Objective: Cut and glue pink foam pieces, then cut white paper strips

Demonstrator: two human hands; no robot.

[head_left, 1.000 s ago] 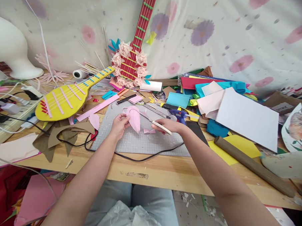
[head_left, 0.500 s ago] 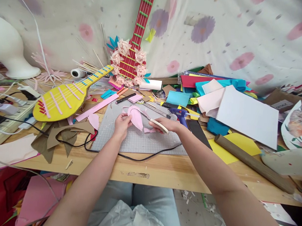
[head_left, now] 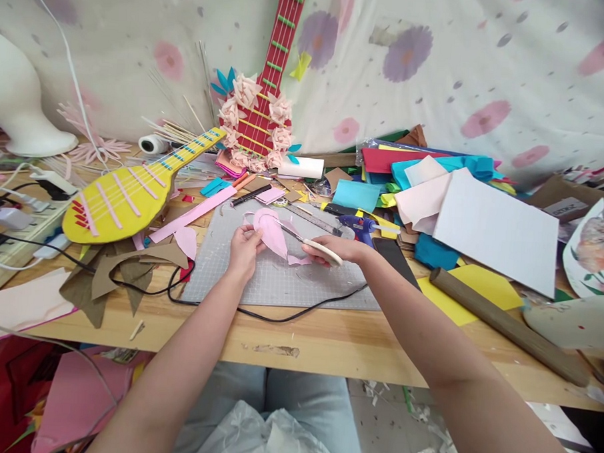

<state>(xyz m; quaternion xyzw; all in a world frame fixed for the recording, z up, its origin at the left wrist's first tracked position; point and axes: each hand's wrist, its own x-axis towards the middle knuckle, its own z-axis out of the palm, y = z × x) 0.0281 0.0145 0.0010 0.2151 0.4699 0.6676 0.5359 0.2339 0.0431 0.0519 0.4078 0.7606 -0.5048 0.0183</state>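
Observation:
My left hand (head_left: 241, 249) pinches a pink petal-shaped foam piece (head_left: 270, 230) above the grey cutting mat (head_left: 280, 279). My right hand (head_left: 338, 249) is closed on the cream handles of a pair of scissors (head_left: 314, 244), whose blades reach into the right edge of the pink piece. A small pink offcut (head_left: 297, 260) lies on the mat just under the scissors.
A yellow cardboard guitar (head_left: 128, 197) lies at left, a red one with paper flowers (head_left: 261, 118) leans on the backdrop. A blue glue gun (head_left: 359, 226), black cable (head_left: 278, 315), piled coloured sheets (head_left: 434, 185), white board (head_left: 496, 232) and a brown roll (head_left: 508, 325) crowd the right.
The scissors have worked a little further along the pink piece, and my left hand has turned it slightly. The camera has shifted a bit; the hands stay over the mat.

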